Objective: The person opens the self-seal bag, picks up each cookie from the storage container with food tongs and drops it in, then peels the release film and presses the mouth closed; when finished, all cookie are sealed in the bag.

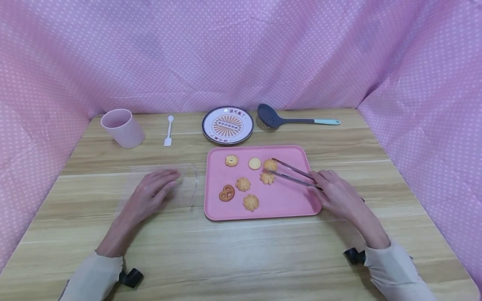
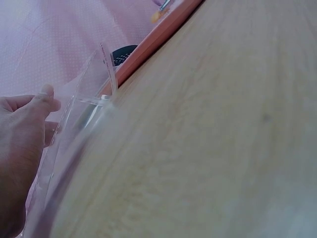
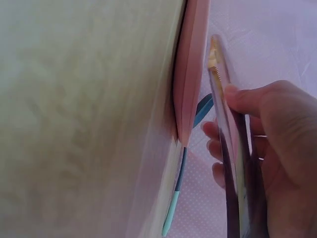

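Observation:
My right hand [image 1: 331, 190] holds metal tongs [image 1: 295, 179] over the right side of a pink tray [image 1: 284, 200], thumb on one arm and fingers on the other. A flower-shaped cookie [image 1: 270, 164] sits between the tongs' tips, overlapping another flower cookie [image 1: 267, 178] in the head view. On the tray lie two more flower cookies, a pretzel cookie [image 1: 226, 193], a round plain cookie [image 1: 255, 163] and a ring-topped cookie [image 1: 231, 161]. Left of the tray, my left hand [image 1: 150, 194] is over a clear plastic bag [image 2: 101, 74], fingers loosely extended beside its film.
Behind the tray, a patterned plate [image 1: 227, 125] stands beside a dark slotted ladle [image 1: 269, 116] with a mint handle end. A pink cup [image 1: 123, 128] and a small white spatula-ended stick [image 1: 169, 130] are at the back left. Polka-dot cloth [image 1: 241, 54] surrounds the wooden table [image 1: 233, 259].

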Tool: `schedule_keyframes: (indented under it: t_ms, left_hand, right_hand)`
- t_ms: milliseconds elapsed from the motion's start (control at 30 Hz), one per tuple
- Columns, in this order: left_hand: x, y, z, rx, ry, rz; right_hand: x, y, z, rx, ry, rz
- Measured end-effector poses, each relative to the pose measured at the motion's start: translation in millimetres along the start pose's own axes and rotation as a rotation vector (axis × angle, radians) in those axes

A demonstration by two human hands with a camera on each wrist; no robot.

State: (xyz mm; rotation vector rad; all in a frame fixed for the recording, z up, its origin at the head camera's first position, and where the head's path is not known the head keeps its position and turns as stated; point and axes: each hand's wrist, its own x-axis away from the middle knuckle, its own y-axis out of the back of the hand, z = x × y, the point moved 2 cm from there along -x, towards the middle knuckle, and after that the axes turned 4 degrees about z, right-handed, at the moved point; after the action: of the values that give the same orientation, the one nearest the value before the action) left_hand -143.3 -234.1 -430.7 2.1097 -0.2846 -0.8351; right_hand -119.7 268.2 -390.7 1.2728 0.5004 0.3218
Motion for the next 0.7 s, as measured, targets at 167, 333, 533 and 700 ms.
schedule_keyframes:
  t_ms: [167, 333, 533, 700]
  left_hand:
    - [-0.4, 0.3, -0.8, -0.002, 0.005, 0.004]
    - [-1.0, 0.6, -1.2, 0.000, 0.007, 0.006]
    - [-1.4, 0.7, -1.4, 0.000, 0.007, 0.008]
    - [-1.5, 0.5, -1.2, -0.002, 0.004, 0.007]
  right_hand:
    - [-8.4, -1, 10, -0.004, 0.033, -0.001]
    - [-18.6, -4, 20, -0.005, 0.092, -0.015]
    - [-31.0, -10, 33, 0.013, 0.162, -0.013]
    - [-42.0, -13, 46, 0.007, 0.218, -0.003]
